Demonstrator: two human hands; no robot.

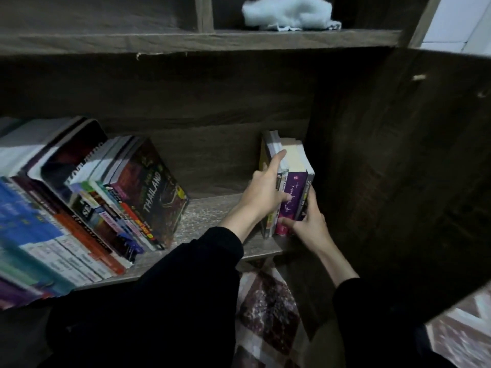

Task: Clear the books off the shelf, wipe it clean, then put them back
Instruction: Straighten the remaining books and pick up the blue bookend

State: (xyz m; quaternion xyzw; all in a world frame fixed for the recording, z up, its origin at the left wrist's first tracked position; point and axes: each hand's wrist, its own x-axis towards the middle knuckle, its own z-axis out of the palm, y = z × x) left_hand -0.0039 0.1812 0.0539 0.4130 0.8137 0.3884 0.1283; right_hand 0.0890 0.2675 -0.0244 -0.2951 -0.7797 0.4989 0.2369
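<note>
Since both hands are clamped on the small upright clutch of paperbacks [293, 192] at the right end of the grey-brown wooden shelf board [212, 211], hard against the dark wooden side panel [385, 155], the step in hand is moving this group as one block. The left hand [265, 192] grips its left flank, one finger stretched along the page tops and the thumb across the spines. The right hand [312, 221] curls round the right flank low down, its thumb lying over the foot of the purple spine.

Whether the block is coming off or going back cannot be settled. The bare middle of the board looks mottled, perhaps with dust, and the crumpled pale blue cloth [288, 13] lies on the shelf above, so clearing seems likelier. The next move calls for even squeeze from both sides, so that no inner book slips, and a straight pull clear of the panel.

The purple spine carries white cursive too small to read. In the long leaning row of mixed books [79, 208] at the left, the outermost dark cover reads "THAILAND" [152, 192]; the other spines are blurred.
</note>
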